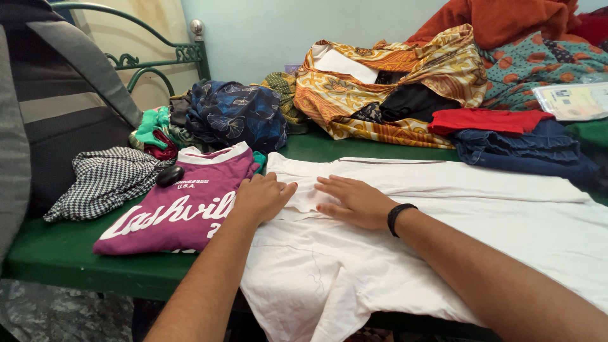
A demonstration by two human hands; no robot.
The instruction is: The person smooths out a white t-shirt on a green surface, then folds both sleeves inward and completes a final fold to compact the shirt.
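Note:
A white garment (456,215) lies spread across the green surface (76,259), one end hanging over the near edge. My left hand (263,197) rests flat on its left part, fingers together, right beside a maroon T-shirt (180,209) with white lettering. Palm down, my right hand (354,201) presses on the white cloth just to the right of the left hand, fingers pointing left. A black band circles that wrist. Neither hand grips anything.
A black-and-white checked cloth (104,180) and a small black object (170,175) lie at the left. Behind are a dark blue floral bundle (237,114), yellow-orange patterned fabric (392,76), folded red (484,119) and navy clothes (525,152), and a green metal bed frame (158,60).

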